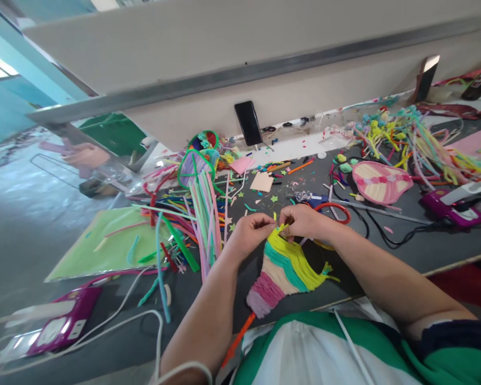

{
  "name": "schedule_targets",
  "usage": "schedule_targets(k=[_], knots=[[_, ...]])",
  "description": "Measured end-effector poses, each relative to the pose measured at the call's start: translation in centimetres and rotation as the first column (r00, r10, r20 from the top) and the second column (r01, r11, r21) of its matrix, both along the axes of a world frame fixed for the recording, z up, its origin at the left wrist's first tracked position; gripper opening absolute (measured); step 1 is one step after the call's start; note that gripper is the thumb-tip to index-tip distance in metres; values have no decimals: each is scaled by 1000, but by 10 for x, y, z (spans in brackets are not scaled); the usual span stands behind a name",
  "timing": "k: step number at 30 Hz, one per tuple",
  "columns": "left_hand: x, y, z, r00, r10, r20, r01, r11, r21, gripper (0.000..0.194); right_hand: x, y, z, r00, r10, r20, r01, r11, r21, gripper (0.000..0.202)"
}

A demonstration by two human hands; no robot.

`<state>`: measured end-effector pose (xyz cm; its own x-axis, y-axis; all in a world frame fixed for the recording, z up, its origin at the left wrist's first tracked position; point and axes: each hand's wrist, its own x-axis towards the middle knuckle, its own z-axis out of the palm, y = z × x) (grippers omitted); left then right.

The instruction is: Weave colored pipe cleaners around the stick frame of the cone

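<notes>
Head view: your left hand (250,232) and right hand (300,220) pinch striped, fan-shaped chenille piece (280,267) at yellow corner, near table's (188,299) front edge. Judged step: fingertip work on stem ends; next move calls for steady pinch. White upright partition (264,32) lines far edge; black rectangular smartphone (248,123) leans there.

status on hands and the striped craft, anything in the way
Left hand, right hand pinching striped craft at yellow corner. Orange stem at its narrow end. Red loop near right hand, craft unblocked.
</notes>
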<state>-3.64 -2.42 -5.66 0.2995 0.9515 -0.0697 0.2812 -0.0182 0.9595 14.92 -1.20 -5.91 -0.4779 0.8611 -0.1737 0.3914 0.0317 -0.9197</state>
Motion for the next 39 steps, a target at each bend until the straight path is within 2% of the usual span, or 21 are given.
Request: schedule_targets(k=[2, 5, 9, 14, 19, 23, 26, 30, 36, 39], knots=[[-1, -2, 2, 997, -12, -74, 14, 1000, 20, 22, 0, 0, 1, 1000, -4, 5, 4, 1000, 11, 12], [-1, -4, 2, 994, -28, -105, 26, 1000, -18, 27, 0, -1, 3, 1000, -7, 2, 7, 1000, 28, 12], [1, -7, 0, 998, -12, -63, 7, 997, -74, 27, 0, -3, 5, 1000, -12, 2, 12, 998, 55, 12], [4, -9, 4, 999, -40, 15, 42, 989, -142, 22, 0, -4, 1, 1000, 3, -14, -2, 998, 64, 12], [1, -7, 3, 998, -59, 13, 61, 985, -159, 24, 0, -4, 0, 999, 20, -27, -19, 999, 48, 12], [-2, -6, 4, 995, -96, 4, 95, 976, -194, 25, 0, -3, 2, 999, 25, 35, -31, 983, 182, 15], [-2, -6, 4, 997, -83, 4, 82, 979, -188, 25, 1, -1, 1, 999, 44, -2, -42, 972, 231, 21], [-1, -6, 3, 998, -69, 12, 71, 983, -169, 24, 3, 1, -1, 994, 62, -91, -46, 985, 168, 31], [2, -8, 0, 999, -28, 24, 32, 984, -177, 22, 2, 0, -1, 993, 63, -96, -48, 987, 151, 32], [2, -7, 0, 999, 12, 38, -6, 987, -160, 20, 5, 2, 1, 994, 69, -80, -48, 971, 234, 29]])
